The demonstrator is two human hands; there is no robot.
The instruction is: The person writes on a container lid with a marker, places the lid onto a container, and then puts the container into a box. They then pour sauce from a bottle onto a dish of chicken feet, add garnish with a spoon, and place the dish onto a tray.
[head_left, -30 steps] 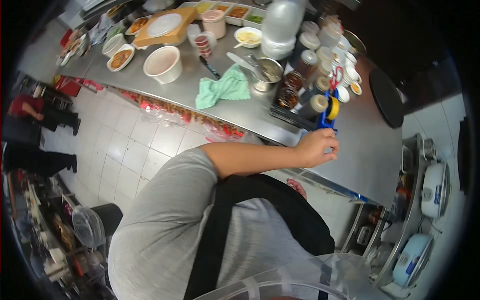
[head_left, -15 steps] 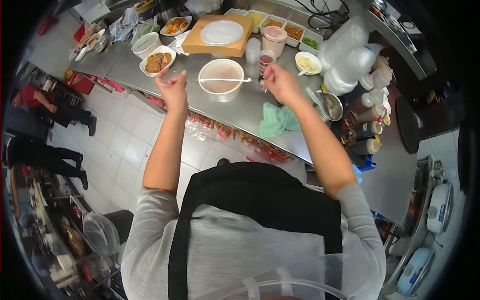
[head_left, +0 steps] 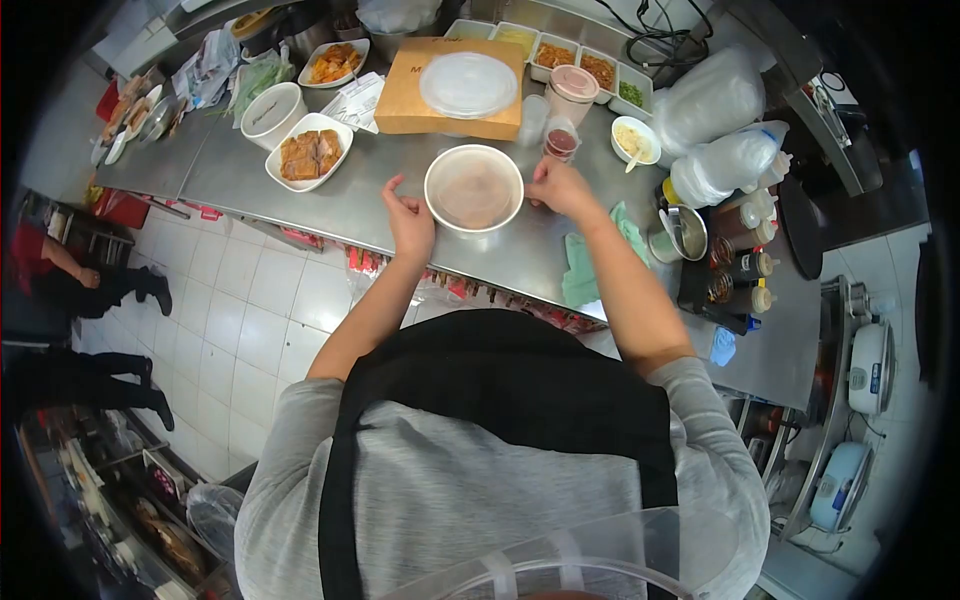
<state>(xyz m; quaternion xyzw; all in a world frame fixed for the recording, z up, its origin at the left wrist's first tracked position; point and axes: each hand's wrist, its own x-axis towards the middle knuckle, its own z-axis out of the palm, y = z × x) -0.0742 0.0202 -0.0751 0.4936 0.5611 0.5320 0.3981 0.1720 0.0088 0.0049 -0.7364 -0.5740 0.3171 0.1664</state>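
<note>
A white bowl (head_left: 474, 188) sits on the steel tabletop (head_left: 365, 208). Your left hand (head_left: 410, 224) is loosely open beside it; whether your right hand (head_left: 557, 187), at its other side, grips anything, I cannot tell.

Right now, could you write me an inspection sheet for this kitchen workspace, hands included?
Surface: steel counter, crowded along the back.
Job's things: white bowl, upright, near the counter's front edge.
Clutter: cardboard box with clear lid on top; meat dish; green cloth; bottles at the right.
Hands: left hand and right hand on either side of the bowl; firm contact cannot be told.
Cables: black cables bunched behind the food tubs.
Surroundings: tiled floor; person in red and another's dark-clad legs at the left.
</note>
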